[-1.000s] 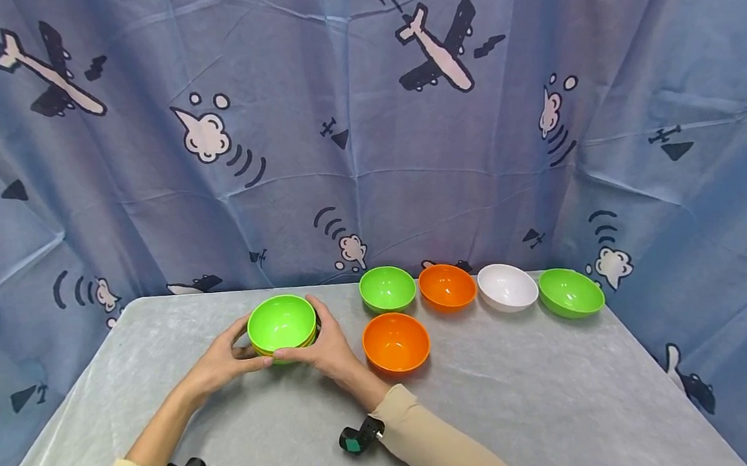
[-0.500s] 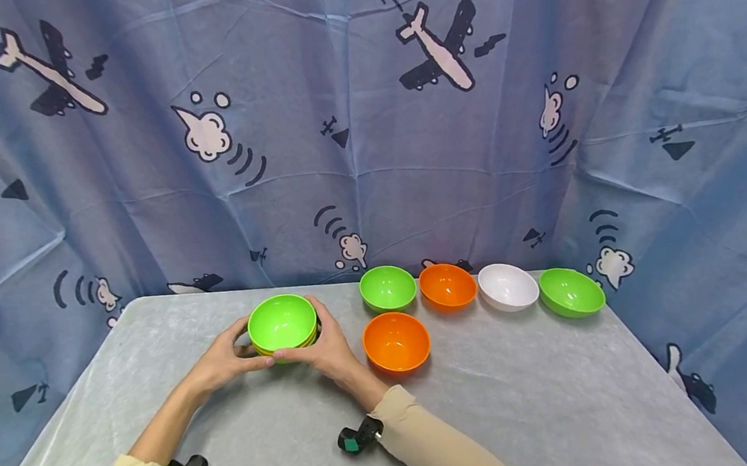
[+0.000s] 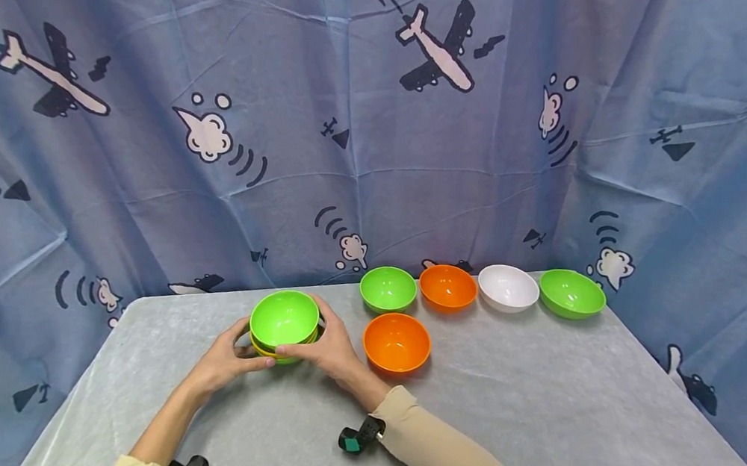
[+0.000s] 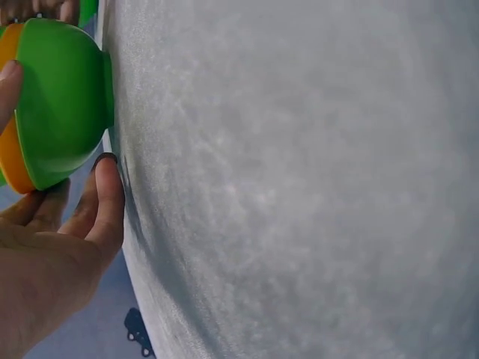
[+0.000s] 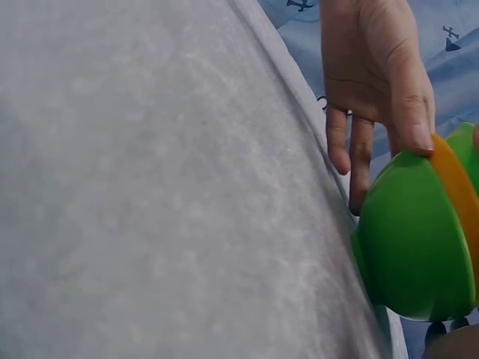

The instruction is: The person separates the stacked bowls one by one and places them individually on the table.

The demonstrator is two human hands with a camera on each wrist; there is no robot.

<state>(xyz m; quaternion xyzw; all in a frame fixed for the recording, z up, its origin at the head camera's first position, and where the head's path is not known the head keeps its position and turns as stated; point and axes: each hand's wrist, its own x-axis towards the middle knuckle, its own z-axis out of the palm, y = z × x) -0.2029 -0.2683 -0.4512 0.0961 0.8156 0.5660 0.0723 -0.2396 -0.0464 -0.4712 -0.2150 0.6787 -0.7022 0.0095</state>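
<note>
At the left of the table a small stack of bowls stands between the two hands. Its top bowl is bright green [image 3: 284, 318], sitting a little raised and shifted over an orange-yellow bowl [image 4: 13, 149]. The lowest is another green bowl [image 4: 63, 105], its foot close over the cloth. My left hand [image 3: 230, 359] holds the lower bowls from the left, thumb in front and fingers behind. From the right, my right hand [image 3: 330, 346] grips the top green bowl, thumb on its near side and fingers round its far side. The right palm is partly hidden.
Right of the stack stands an orange bowl [image 3: 396, 343]. Behind it, a row holds a green bowl [image 3: 388, 288], an orange bowl [image 3: 448, 287], a white bowl [image 3: 508, 287] and a green bowl [image 3: 571, 293]. The grey-clothed table [image 3: 498, 401] ends at a blue curtain [image 3: 362, 114].
The top green bowl has risen slightly and shifted a little right with my right hand, showing more of the orange-yellow bowl below. My left hand has stayed nearly still.
</note>
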